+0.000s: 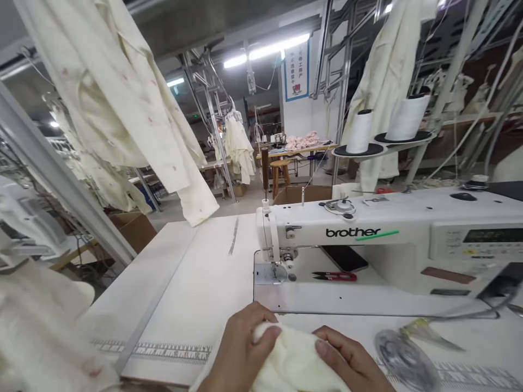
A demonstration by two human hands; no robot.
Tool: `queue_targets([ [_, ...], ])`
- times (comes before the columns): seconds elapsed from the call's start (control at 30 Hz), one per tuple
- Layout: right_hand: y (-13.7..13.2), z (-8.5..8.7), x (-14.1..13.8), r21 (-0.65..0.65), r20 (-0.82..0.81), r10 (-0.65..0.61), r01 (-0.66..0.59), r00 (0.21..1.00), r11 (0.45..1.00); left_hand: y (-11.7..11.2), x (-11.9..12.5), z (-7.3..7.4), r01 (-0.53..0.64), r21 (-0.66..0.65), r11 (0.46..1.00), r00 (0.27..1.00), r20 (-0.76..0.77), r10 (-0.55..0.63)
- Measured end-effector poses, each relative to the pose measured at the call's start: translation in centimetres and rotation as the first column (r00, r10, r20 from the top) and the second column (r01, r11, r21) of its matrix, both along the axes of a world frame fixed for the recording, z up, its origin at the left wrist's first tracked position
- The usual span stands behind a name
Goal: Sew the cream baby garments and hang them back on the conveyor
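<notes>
At six o'clock in the head view, both hands grip a bundle of cream fabric point(294, 359) on the white sewing table point(196, 283).
Left hand point(241, 348) curls over the fabric's left end, fingers pressed together, thumb pinching the cloth. Right hand point(351, 362) lies on the right side, thumb pressing into the fold, the other fingers out of frame. Fabric sits just short of the Brother sewing machine point(368, 234), whose needle area point(278, 267) is at twelve o'clock from the hands. Red thread snips point(335, 276) and a dark phone point(345, 257) rest under the machine arm. Clear disc point(404, 359) at three o'clock from the hands. Two thread cones point(359, 130) stand behind the machine. Cream garments point(122, 98) hang at ten o'clock.
</notes>
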State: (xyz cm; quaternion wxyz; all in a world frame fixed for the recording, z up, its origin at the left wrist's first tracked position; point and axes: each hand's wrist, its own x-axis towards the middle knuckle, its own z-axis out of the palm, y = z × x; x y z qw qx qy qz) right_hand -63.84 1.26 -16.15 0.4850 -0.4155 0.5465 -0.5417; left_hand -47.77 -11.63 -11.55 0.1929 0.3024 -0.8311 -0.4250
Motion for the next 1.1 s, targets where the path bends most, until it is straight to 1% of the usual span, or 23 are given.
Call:
queue_targets([
  [0.07, 0.0, 0.0, -0.1, 0.009, -0.159, 0.005, -0.004, 0.987, 1.000, 0.2, 0.6, -0.3, 0.007, -0.012, 1.000, 1.000, 0.015, -0.007],
  [0.1, 0.0, 0.4, -0.1, 0.000, -0.235, -0.001, 0.001, 0.972, 1.000, 0.3, 0.8, -0.4, 0.010, -0.010, 1.000, 1.000, 0.014, -0.010],
  [0.13, -0.1, 0.9, -0.1, -0.020, -0.296, -0.015, 0.009, 0.955, 1.000, 0.4, 0.9, -0.4, 0.014, -0.006, 1.000, 1.000, 0.009, -0.014],
  [0.2, -0.4, 2.6, -0.1, -0.100, -0.371, -0.063, 0.027, 0.926, 0.995, 0.7, 0.8, -0.3, 0.036, -0.010, 0.999, 0.999, -0.016, -0.036],
  [0.27, -0.9, 4.4, 0.1, -0.171, -0.403, -0.061, -0.010, 0.913, 0.985, 0.9, 0.5, -0.1, 0.070, -0.017, 0.997, 0.996, -0.050, -0.070],
  [0.33, -1.5, 5.6, 0.5, -0.168, -0.425, -0.002, -0.076, 0.905, 0.983, 1.2, 0.0, 0.0, 0.065, 0.001, 0.998, 0.995, -0.082, -0.064],
  [0.4, -2.0, 6.1, 0.8, -0.125, -0.432, 0.023, -0.085, 0.902, 0.989, 1.5, -0.5, -0.1, 0.014, 0.029, 0.999, 0.996, -0.091, -0.012],
  [0.47, -2.2, 6.0, 0.8, -0.076, -0.420, 0.006, -0.042, 0.908, 0.996, 1.8, -0.7, -0.4, -0.032, 0.050, 0.998, 0.996, -0.081, 0.036],
  [0.5, -2.3, 5.8, 0.6, -0.051, -0.410, 0.004, -0.028, 0.912, 0.998, 1.9, -0.7, -0.5, -0.035, 0.048, 0.998, 0.997, -0.072, 0.038],
  [0.57, -2.5, 5.6, 0.0, -0.009, -0.366, 0.040, -0.047, 0.930, 0.999, 2.0, -0.7, -0.7, 0.003, 0.003, 1.000, 0.998, -0.057, -0.003],
  [0.63, -3.0, 5.3, -0.8, 0.021, -0.255, 0.120, -0.119, 0.959, 0.993, 2.0, -0.5, -0.9, 0.081, -0.118, 0.990, 0.994, -0.057, -0.088],
  [0.7, -3.8, 4.9, -1.3, 0.039, -0.077, 0.242, -0.240, 0.967, 0.970, 2.0, -0.2, -1.0, 0.135, -0.261, 0.956, 0.981, -0.102, -0.166],
  [0.73, -4.2, 4.6, -1.3, 0.043, 0.018, 0.304, -0.304, 0.953, 0.952, 2.0, -0.1, -1.1, 0.132, -0.318, 0.939, 0.974, -0.136, -0.183],
  [0.8, -5.0, 3.7, -1.0, 0.064, 0.206, 0.390, -0.410, 0.897, 0.910, 1.9, 0.1, -1.3, 0.090, -0.371, 0.924, 0.963, -0.206, -0.177],
  [0.83, -5.3, 3.2, -0.6, 0.079, 0.299, 0.395, -0.435, 0.869, 0.897, 1.9, 0.3, -1.5, 0.075, -0.378, 0.923, 0.958, -0.231, -0.173],
  [0.87, -5.4, 2.8, -0.2, 0.098, 0.389, 0.374, -0.441, 0.842, 0.892, 1.9, 0.4, -1.7, 0.073, -0.381, 0.922, 0.952, -0.250, -0.179],
  [0.93, -5.4, 2.2, 0.7, 0.136, 0.533, 0.292, -0.421, 0.794, 0.897, 2.0, 0.6, -2.2, 0.075, -0.366, 0.928, 0.938, -0.289, -0.189],
  [0.97, -5.2, 2.1, 1.1, 0.153, 0.570, 0.255, -0.405, 0.781, 0.901, 2.0, 0.7, -2.4, 0.071, -0.349, 0.935, 0.936, -0.300, -0.183],
  [1.0, -5.0, 2.2, 1.3, 0.161, 0.573, 0.227, -0.379, 0.788, 0.911, 2.1, 0.8, -2.7, 0.053, -0.325, 0.944, 0.939, -0.304, -0.158],
  [1.03, -4.7, 2.5, 1.5, 0.156, 0.529, 0.212, -0.340, 0.821, 0.927, 2.1, 0.9, -3.0, 0.018, -0.296, 0.955, 0.946, -0.303, -0.112],
  [1.07, -4.3, 2.8, 1.7, 0.138, 0.433, 0.197, -0.280, 0.880, 0.950, 2.1, 0.9, -3.2, -0.026, -0.265, 0.964, 0.953, -0.298, -0.056],
  [1.1, -3.8, 3.2, 1.8, 0.107, 0.281, 0.158, -0.195, 0.946, 0.975, 2.1, 0.9, -3.4, -0.074, -0.236, 0.969, 0.957, -0.292, 0.002],
])
